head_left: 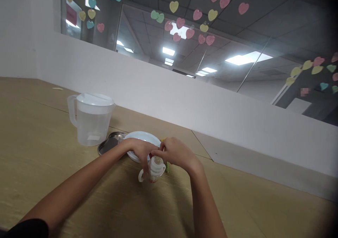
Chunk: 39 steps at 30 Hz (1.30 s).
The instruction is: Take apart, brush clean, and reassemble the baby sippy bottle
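Note:
A small baby bottle [156,167] with a white collar, a pale see-through top and white side handles stands on the table in front of me. My left hand [142,150] reaches over from the left, its fingers bent down around the bottle's side. From the right, my right hand [176,153] comes in at the bottle's top, thumb and fingers drawn together. What those fingertips pinch is hidden. Directly behind both hands lies a white plate or shallow bowl [139,136], partly covered by them.
A clear plastic pitcher [93,125] with a white lid stands at left. Beside it lies a dark metal tray [107,144]. A green item [167,167] shows in part behind the bottle. A white wall [158,93] with a window above borders the wooden table [126,210].

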Each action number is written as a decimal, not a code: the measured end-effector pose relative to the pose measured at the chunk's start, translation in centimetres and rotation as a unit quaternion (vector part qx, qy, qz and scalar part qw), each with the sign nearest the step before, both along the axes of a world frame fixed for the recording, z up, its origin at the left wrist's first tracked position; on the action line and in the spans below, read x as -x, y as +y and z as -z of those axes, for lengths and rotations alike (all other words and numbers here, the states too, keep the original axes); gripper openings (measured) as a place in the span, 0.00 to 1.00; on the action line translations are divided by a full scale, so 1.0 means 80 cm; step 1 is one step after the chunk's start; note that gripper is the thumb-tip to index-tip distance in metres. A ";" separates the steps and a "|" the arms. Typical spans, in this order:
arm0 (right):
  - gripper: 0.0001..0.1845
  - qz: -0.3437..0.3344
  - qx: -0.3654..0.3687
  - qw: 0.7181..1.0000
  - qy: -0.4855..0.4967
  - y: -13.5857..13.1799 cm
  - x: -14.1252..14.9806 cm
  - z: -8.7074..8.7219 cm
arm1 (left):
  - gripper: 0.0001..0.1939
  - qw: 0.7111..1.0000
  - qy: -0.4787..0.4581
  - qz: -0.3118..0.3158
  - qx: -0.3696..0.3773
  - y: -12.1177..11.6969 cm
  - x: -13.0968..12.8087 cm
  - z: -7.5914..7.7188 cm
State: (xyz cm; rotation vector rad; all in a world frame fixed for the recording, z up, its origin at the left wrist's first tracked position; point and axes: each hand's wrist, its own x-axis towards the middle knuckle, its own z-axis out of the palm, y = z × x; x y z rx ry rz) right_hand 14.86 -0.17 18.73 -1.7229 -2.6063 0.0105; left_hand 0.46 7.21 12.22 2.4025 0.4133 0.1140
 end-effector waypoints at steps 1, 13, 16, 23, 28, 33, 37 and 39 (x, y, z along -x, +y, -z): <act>0.18 -0.010 -0.008 1.000 0.009 0.000 -0.002 0.000 | 0.25 1.000 0.004 -0.005 0.003 0.000 0.000 0.000; 0.03 -0.059 -0.026 0.997 0.031 0.014 0.000 0.015 | 0.25 1.000 -0.007 -0.009 0.023 0.002 -0.001 0.005; 0.05 -0.039 -0.034 0.998 0.022 0.015 0.001 0.017 | 0.23 1.000 -0.001 -0.005 0.025 0.003 -0.001 0.006; 0.07 -0.064 0.001 0.998 0.022 0.004 -0.003 0.007 | 0.24 0.999 0.007 -0.029 0.035 0.001 -0.001 0.004; 0.06 -0.082 -0.019 0.996 0.013 0.003 -0.003 0.008 | 0.25 0.998 0.011 -0.039 0.047 -0.001 -0.002 0.002; 0.07 -0.084 -0.027 0.996 -0.002 0.005 -0.001 0.013 | 0.24 0.998 0.018 -0.048 0.043 -0.003 -0.003 0.000; 0.07 -0.074 -0.022 0.997 -0.014 0.006 0.001 0.014 | 0.23 0.997 0.034 -0.061 0.039 -0.002 -0.002 0.001; 0.07 -0.066 -0.015 0.998 -0.017 0.006 0.001 0.014 | 0.24 0.997 0.036 -0.058 0.036 -0.001 -0.001 0.002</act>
